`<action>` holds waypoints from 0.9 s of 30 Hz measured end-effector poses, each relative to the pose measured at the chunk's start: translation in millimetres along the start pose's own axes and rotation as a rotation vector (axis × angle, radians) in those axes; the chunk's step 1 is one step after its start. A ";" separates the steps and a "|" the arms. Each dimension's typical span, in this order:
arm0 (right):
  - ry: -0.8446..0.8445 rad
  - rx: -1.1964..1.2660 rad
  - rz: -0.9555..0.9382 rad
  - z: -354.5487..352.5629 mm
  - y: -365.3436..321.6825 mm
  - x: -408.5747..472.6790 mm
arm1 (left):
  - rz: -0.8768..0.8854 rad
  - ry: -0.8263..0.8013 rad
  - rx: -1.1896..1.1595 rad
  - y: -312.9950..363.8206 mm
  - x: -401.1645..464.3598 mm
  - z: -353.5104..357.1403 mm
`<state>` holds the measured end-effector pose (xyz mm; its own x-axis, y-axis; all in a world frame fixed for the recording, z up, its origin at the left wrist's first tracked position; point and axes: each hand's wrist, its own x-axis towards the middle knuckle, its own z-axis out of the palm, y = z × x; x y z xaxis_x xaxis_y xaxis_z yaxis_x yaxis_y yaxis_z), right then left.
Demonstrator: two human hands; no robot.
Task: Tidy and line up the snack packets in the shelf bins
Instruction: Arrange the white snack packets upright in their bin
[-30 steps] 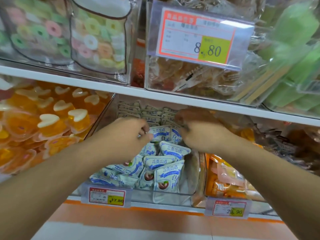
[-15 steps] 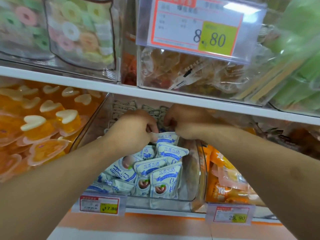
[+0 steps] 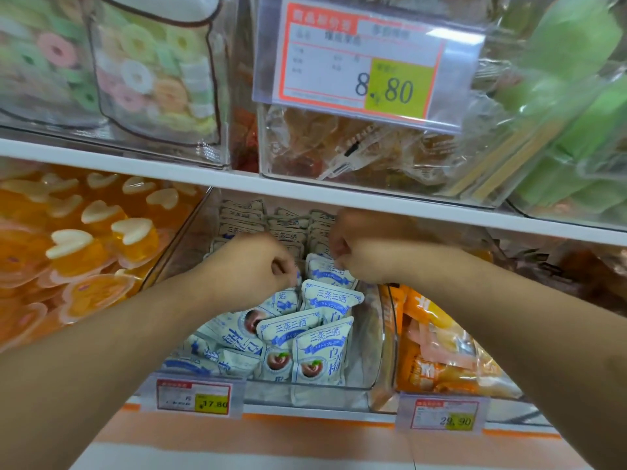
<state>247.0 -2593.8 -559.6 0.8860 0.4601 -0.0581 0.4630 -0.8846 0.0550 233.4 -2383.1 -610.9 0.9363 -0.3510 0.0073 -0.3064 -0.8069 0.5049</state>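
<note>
Reaching into the clear middle bin [image 3: 383, 337] on the lower shelf, both bare hands sit over the far half of the stock. The left hand [image 3: 252, 266] is curled, its fingertips [image 3: 288, 266] pinched together at the top edge of a white-and-blue packet; that packet is mostly hidden under the hand, so whether it is truly held or only touched cannot be told. The right hand [image 3: 359, 249] is also closed into a narrow pinch, thumb and fingers meeting on the upper corner of another white-and-blue packet [image 3: 327, 269] that stands just beside the left hand.

The snack packets [image 3: 319, 351] fill this bin: near the front several stand upright or lean, printed with a small fruit picture, while those at the near left lie tumbled on their sides. At the far end, rows of the same packets [image 3: 268, 222] stand in a tighter line, seen from behind.

Left of this bin, orange jelly cups with white heart tops [image 3: 88, 239] fill a neighbouring bin. Right of it, orange packets [image 3: 437, 351] sit in another. Price tags [image 3: 195, 396] hang on the shelf's near edge. On the shelf above, a large price tag [image 3: 366, 59] reading 8.80 covers a bin of brownish sweets [image 3: 356, 154], with ring-shaped pastel sweets [image 3: 149, 72] to its left and green wrapped items [image 3: 576, 96] to its right, somewhat blurred.
</note>
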 end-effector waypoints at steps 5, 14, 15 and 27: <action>0.006 -0.047 0.056 6.5 -2.6 6.5 | 0.043 -0.094 0.027 -2.9 -7.8 -9.0; -0.084 0.001 -0.061 7.8 -22.5 -22.0 | 0.027 -0.256 0.034 -6.0 -15.8 -15.5; -0.101 -0.003 -0.054 8.6 -22.5 -21.3 | 0.017 -0.265 0.025 -5.6 -18.1 -16.2; -0.210 0.131 -0.024 -1.3 -22.7 -7.0 | 0.140 -0.386 -0.062 -1.6 -35.2 -21.1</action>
<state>230.4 -2576.8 -559.1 0.8435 0.4673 -0.2648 0.4645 -0.8822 -0.0774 204.5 -2359.4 -593.8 0.7498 -0.6172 -0.2384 -0.4043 -0.7126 0.5734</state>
